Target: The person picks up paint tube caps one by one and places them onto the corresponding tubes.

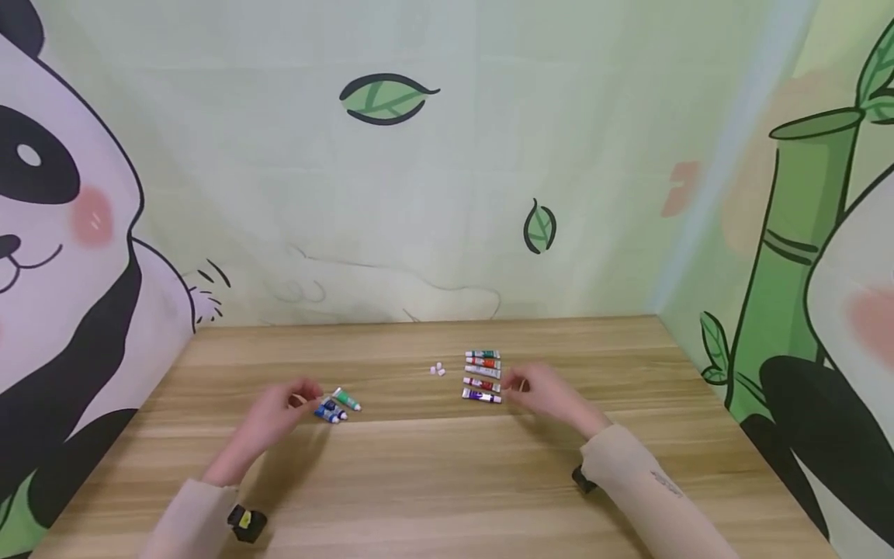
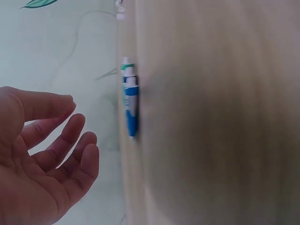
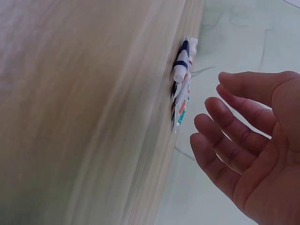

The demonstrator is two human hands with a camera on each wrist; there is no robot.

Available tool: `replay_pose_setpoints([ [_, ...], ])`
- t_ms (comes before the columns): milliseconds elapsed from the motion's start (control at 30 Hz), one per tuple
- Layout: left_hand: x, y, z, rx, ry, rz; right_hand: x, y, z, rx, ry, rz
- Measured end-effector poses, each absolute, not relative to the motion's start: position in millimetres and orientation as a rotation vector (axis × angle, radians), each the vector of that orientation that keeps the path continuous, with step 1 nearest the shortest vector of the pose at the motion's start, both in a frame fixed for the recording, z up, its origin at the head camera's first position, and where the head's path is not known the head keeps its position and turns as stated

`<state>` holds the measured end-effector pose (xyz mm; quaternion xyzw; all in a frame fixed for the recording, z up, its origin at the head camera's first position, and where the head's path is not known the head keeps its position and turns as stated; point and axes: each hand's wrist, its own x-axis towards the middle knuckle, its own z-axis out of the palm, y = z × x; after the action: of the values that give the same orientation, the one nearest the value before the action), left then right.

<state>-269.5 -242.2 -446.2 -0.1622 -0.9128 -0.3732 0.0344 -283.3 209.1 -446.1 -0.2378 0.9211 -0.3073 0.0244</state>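
My left hand [image 1: 278, 410] hovers just beside a small cluster of paint tubes, its fingers loosely bent with nothing between them. That cluster has a green tube [image 1: 347, 399], a dark blue tube [image 1: 335, 409] and a lighter blue tube [image 1: 325, 414], which also shows as a blue tube [image 2: 131, 108] in the left wrist view. Across the table, my right hand [image 1: 550, 394] is at the cap ends of a column of several tubes, among them a purple tube [image 1: 482, 396], a red tube [image 1: 482, 384] and an orange tube [image 1: 483, 362]. The right wrist view shows its relaxed fingers [image 3: 229, 154] holding nothing.
Between the two groups lie 3 small white pieces [image 1: 438, 369]. The wooden table [image 1: 433, 489] ends at a pale printed backdrop [image 1: 419, 217] with leaves and pandas. A black wrist device [image 1: 247, 524] sits at my left sleeve.
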Motion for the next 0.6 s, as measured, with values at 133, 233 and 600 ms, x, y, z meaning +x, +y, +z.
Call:
replay_pose_setpoints([
  [133, -262.5, -242.7, -456.6, -0.451, -2.817, -1.163, -278.6, 213.8, -446.6, -0.695, 2.853, -0.961],
  [233, -258.0, -243.7, -460.6, -0.434, -2.829, -1.182, -275.4, 217.3, -445.1, -0.69, 2.845, -0.969],
  [600, -258.7, -240.3, -471.1, -0.525, -2.812, -1.095, -270.1, 224.2, -451.3, -0.775, 2.856, -1.014],
])
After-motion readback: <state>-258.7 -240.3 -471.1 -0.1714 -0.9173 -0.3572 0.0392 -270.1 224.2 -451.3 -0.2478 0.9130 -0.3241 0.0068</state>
